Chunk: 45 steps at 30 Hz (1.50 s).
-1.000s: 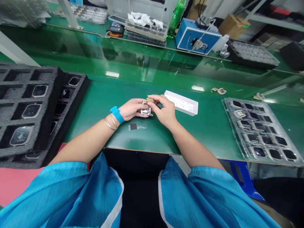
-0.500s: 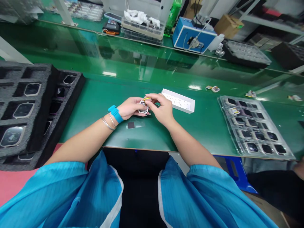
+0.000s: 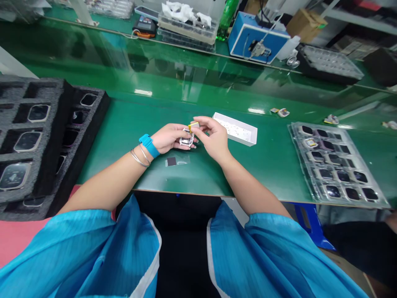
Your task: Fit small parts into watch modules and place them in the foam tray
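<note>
Small yellow piece (image 3: 194,126) now tilted flatter

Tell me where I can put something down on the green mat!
Bare green mat lies between the black foam tray and the left hand. More lies between the white box and the clear blister tray. It's crowded where the left hand holds a metal watch case and the right hand a yellow piece.

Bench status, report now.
Left hand gripping metal watch case. Right hand pinching small yellow part just above case. White tray beyond right hand, not touching.
</note>
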### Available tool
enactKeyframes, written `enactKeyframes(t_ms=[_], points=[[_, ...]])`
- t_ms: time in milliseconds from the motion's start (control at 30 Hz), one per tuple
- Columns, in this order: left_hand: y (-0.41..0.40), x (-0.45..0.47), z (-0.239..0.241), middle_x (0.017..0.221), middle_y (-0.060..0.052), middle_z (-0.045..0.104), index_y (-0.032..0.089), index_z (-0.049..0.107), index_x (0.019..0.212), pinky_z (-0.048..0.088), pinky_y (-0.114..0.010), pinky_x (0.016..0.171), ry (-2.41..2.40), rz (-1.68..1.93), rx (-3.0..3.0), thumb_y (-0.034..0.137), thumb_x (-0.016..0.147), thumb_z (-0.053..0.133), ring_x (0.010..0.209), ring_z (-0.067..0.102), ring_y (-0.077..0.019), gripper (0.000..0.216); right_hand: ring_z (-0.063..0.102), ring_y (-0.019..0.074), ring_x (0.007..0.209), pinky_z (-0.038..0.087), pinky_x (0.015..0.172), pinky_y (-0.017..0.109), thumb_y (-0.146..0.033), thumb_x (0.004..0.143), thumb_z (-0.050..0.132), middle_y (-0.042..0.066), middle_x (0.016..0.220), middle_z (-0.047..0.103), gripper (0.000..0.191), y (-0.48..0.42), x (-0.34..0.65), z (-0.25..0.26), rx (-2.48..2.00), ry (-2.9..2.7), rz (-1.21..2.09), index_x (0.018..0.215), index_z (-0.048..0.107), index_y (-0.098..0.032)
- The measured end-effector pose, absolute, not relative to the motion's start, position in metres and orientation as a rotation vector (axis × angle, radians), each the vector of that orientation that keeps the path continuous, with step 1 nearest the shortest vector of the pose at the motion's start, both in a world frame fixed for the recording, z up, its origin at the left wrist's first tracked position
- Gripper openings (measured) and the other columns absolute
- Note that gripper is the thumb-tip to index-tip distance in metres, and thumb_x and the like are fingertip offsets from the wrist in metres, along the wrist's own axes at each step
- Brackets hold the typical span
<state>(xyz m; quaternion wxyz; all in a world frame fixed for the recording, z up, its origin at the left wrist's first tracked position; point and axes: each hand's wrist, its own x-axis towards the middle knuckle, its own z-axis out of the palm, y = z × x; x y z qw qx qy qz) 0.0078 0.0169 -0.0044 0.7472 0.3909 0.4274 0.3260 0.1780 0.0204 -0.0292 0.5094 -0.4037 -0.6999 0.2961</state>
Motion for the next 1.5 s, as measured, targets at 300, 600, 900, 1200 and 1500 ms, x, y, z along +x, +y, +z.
enactKeyframes(t_ms=[300, 600, 900, 1200, 1500], points=[[0.044, -0.051, 0.006, 0.083, -0.017, 0.071, 0.007, 0.071, 0.088, 0.059, -0.035, 0.065, 0.900, 0.584, 0.951, 0.006, 0.070, 0.068, 0.077, 0.071, -0.0282, 0.018, 0.062, 0.0163, 0.081, 0.051, 0.079, 0.033, -0.017, 0.081, 0.068, 0.002, 0.086, 0.068, 0.003, -0.017, 0.159, -0.024, -1.037, -2.193, 0.840, 0.078, 0.069, -0.019], [0.036, -0.048, 0.003, 0.075, -0.015, 0.072, 0.013, 0.072, 0.070, 0.058, -0.039, 0.067, 0.886, 0.173, 0.983, -0.001, 0.050, 0.075, 0.079, 0.070, -0.0346, 0.025, 0.058, 0.0222, 0.096, 0.045, 0.092, 0.039, -0.016, 0.081, 0.070, 0.007, 0.100, 0.065, 0.003, -0.025, 0.147, -0.030, -1.201, -2.404, 0.724, 0.084, 0.072, -0.017], [0.045, -0.055, -0.005, 0.078, -0.018, 0.072, 0.012, 0.076, 0.081, 0.056, -0.034, 0.065, 0.561, 0.071, 1.204, 0.026, 0.054, 0.086, 0.074, 0.069, -0.0309, 0.032, 0.048, 0.0236, 0.100, 0.042, 0.094, 0.040, -0.016, 0.090, 0.058, 0.010, 0.104, 0.056, 0.010, -0.029, 0.137, -0.029, -1.303, -2.419, 0.768, 0.084, 0.066, -0.015], [0.046, -0.058, -0.006, 0.085, -0.016, 0.073, 0.012, 0.075, 0.088, 0.057, -0.027, 0.068, 0.466, 0.033, 1.196, 0.026, 0.066, 0.083, 0.078, 0.071, -0.0260, 0.027, 0.054, 0.0169, 0.101, 0.043, 0.100, 0.038, -0.023, 0.091, 0.057, 0.006, 0.102, 0.054, 0.010, -0.008, 0.182, 0.002, -0.732, -2.385, 1.304, 0.083, 0.061, -0.017], [0.024, -0.006, 0.005, 0.084, -0.010, 0.071, 0.010, 0.067, 0.087, 0.059, -0.025, 0.055, 1.030, 0.845, 0.805, 0.008, 0.075, 0.065, 0.066, 0.069, -0.0173, 0.013, 0.065, 0.0183, 0.084, 0.053, 0.084, 0.038, -0.039, 0.076, 0.072, 0.004, 0.084, 0.068, 0.023, 0.005, 0.189, 0.003, -0.867, -1.659, 1.010, 0.070, 0.061, -0.020]])
